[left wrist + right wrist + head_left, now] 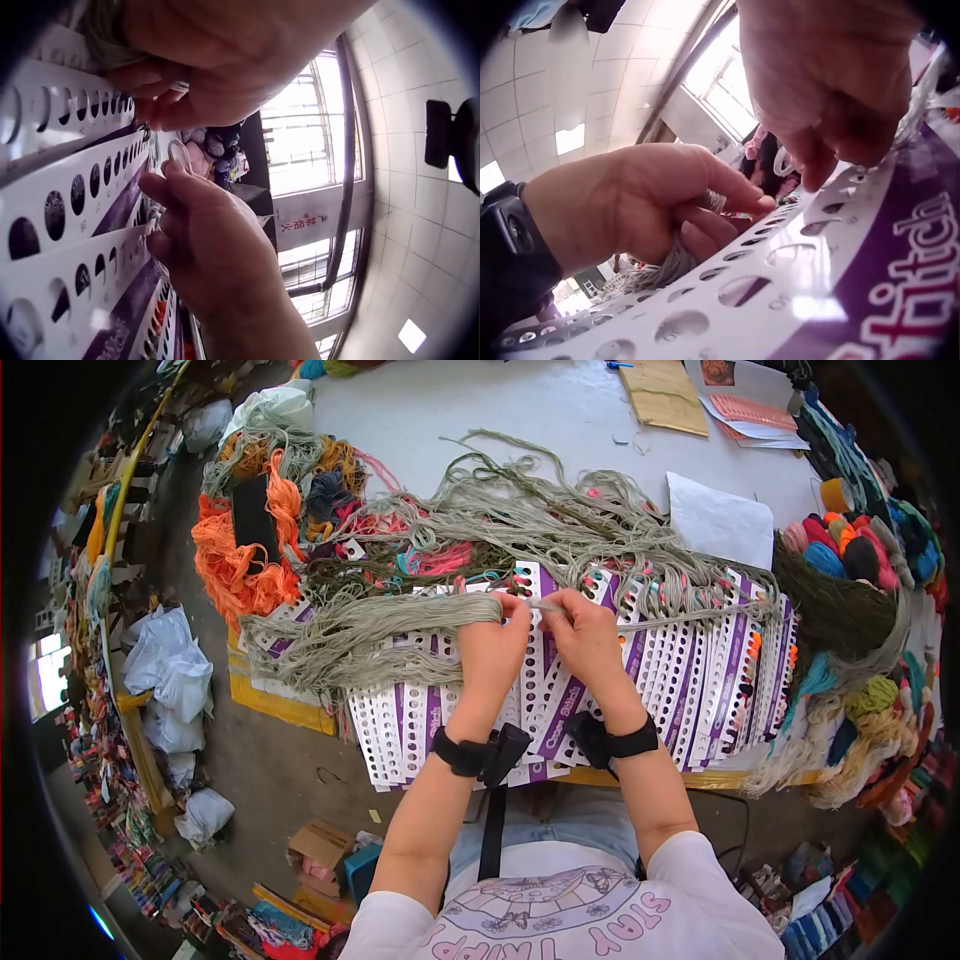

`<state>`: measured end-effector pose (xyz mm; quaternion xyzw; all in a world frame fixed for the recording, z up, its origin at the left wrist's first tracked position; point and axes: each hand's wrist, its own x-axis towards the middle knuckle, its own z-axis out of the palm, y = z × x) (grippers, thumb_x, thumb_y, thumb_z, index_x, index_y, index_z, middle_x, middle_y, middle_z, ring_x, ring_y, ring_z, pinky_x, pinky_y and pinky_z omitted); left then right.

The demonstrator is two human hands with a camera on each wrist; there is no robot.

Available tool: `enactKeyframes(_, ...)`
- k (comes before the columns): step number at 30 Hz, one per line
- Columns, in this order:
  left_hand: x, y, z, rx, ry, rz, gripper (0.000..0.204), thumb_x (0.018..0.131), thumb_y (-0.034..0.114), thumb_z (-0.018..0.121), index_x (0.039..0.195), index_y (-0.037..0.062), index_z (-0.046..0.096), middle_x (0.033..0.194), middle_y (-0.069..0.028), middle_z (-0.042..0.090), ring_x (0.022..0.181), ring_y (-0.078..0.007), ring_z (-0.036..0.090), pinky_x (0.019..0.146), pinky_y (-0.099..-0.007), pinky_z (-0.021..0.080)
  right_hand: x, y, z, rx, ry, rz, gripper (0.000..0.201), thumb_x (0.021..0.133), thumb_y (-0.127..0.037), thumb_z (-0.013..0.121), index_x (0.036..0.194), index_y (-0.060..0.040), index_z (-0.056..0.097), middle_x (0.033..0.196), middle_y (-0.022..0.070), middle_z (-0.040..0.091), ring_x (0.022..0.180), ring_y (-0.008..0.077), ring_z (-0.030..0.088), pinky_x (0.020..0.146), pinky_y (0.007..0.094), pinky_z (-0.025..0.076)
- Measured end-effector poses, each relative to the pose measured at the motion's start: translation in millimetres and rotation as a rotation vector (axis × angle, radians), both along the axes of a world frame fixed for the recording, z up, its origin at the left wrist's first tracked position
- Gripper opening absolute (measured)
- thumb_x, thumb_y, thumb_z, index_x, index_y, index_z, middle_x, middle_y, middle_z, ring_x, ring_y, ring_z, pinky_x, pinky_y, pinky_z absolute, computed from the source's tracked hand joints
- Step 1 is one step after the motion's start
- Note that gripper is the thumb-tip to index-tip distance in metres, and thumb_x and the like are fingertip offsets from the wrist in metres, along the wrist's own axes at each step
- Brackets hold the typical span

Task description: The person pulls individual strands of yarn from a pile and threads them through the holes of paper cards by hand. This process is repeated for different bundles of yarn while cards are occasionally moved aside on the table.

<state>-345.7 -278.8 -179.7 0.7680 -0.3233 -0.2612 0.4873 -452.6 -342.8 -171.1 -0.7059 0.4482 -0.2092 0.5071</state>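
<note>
My left hand [494, 652] grips a thick hank of grey-green embroidery floss [380, 622], which trails off to the left over the cards. Close beside it, my right hand [588, 642] pinches floss between thumb and fingers; a small pale loop of floss [178, 152] sticks up from those fingertips in the left wrist view. Both hands are just above a fanned row of white and purple thread cards [562, 722], punched with holes and printed "Cross Stitch". In the right wrist view, strands of floss [676, 259] emerge beneath the curled left fingers.
Loose grey-green floss [520, 515] lies tangled behind the cards. Orange skeins [232, 565] are heaped at the left, coloured yarn balls [848, 550] at the right. A white paper [720, 520] lies behind the cards, a brown board [664, 398] at the table's back.
</note>
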Motion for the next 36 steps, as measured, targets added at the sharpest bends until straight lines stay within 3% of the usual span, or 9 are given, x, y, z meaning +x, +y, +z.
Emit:
enactKeyframes(3,6.0,2.6,-20.1,0.0,-0.29,-0.009,0.009,0.077,0.009,0.054,0.081,0.0017,0.059,0.061,-0.0009,0.053,0.047,-0.0061,0.044,0.043,-0.0209,0.034,2.1,-4.5,-7.3,-0.079,0.016,-0.113,0.011,0.074,-0.011,0.057,0.078,-0.0013,0.058,0.068,0.0136,0.058,0.056,0.0238,0.057,0.052,0.0301,0.044)
enactKeyframes(6,11.0,-4.4,-5.4,0.184,0.432,-0.051,0.012,0.079,0.01,0.053,0.085,0.0018,0.06,0.06,-0.0006,0.053,0.042,-0.005,0.042,0.038,-0.0199,0.033,3.5,-2.1,-7.6,-0.066,-0.007,-0.14,0.011,0.072,-0.011,0.057,0.077,-0.0016,0.059,0.067,0.0124,0.058,0.055,0.0226,0.057,0.053,0.03,0.044)
enactKeyframes(9,16.2,-10.4,3.4,0.208,0.68,-0.093,0.013,0.08,0.011,0.054,0.087,0.0017,0.06,0.059,0.0002,0.053,0.039,-0.0039,0.04,0.033,-0.0186,0.031,3.0,-3.3,-11.2,-0.114,-0.004,-0.126,0.011,0.07,-0.01,0.058,0.076,-0.0016,0.059,0.067,0.011,0.057,0.055,0.0218,0.056,0.053,0.0294,0.044)
enactKeyframes(21,11.2,-6.3,-4.6,-0.052,0.406,0.107,0.009,0.077,0.009,0.058,0.08,0.001,0.055,0.054,0.0036,0.045,0.047,-0.0024,0.04,0.039,-0.0187,0.031,-4.3,-5.5,-17.9,-0.024,-0.051,-0.112,0.01,0.071,-0.007,0.064,0.079,-0.0008,0.063,0.069,0.005,0.055,0.06,0.0125,0.052,0.055,0.0234,0.041)
enactKeyframes(22,21.9,-2.7,13.1,0.115,0.828,0.17,0.012,0.079,0.012,0.054,0.084,0.0013,0.052,0.059,0.0027,0.045,0.044,-0.0016,0.035,0.038,-0.0177,0.028,-4.4,-6.1,-19.4,-0.063,-0.042,-0.1,0.01,0.071,-0.008,0.064,0.079,-0.0006,0.062,0.069,0.0054,0.055,0.059,0.0129,0.052,0.054,0.0238,0.041)
enactKeyframes(26,51.4,1.7,25.4,-0.07,1.413,-0.022,0.015,0.083,0.015,0.045,0.086,0.0018,0.051,0.075,-0.0026,0.051,0.039,-0.0029,0.025,0.034,-0.0166,0.023,-2.6,-4.7,-15.2,-0.095,0.0,-0.078,0.014,0.074,-0.014,0.06,0.074,-0.0005,0.059,0.068,0.0091,0.054,0.06,0.0205,0.053,0.055,0.0297,0.041)
enactKeyframes(30,36.6,-7.1,42.7,-0.009,1.164,-0.244,0.008,0.083,0.013,0.048,0.083,0.0054,0.048,0.092,-0.0073,0.054,0.043,-0.0047,0.034,0.037,-0.0186,0.03,-5.2,-7.5,-7.7,-0.021,-0.006,-0.038,0.025,0.079,-0.024,0.056,0.069,-0.0005,0.054,0.068,0.0102,0.051,0.063,0.0231,0.053,0.056,0.032,0.041)
enactKeyframes(34,18.0,-9.9,5.7,-0.139,-0.339,-0.68,0.003,0.077,0.005,0.055,0.075,0.0072,0.054,0.076,0.0011,0.052,0.052,-0.0116,0.049,0.049,-0.0259,0.04,-7.9,-5.9,-18.8,0.022,-0.055,-0.075,0.025,0.079,-0.027,0.056,0.075,-0.0018,0.054,0.073,0.0096,0.052,0.068,0.0229,0.053,0.059,0.0308,0.042)
enactKeyframes(36,32.3,-13.3,7.2,0.148,-0.063,-0.622,0.002,0.077,0.008,0.057,0.076,0.0075,0.055,0.068,0.004,0.048,0.05,-0.0089,0.046,0.045,-0.0242,0.037,-1.4,0.6,-17.4,0.017,0.007,-0.108,0.027,0.076,-0.029,0.059,0.083,-0.0032,0.055,0.08,0.0095,0.053,0.073,0.0233,0.054,0.062,0.0307,0.043)
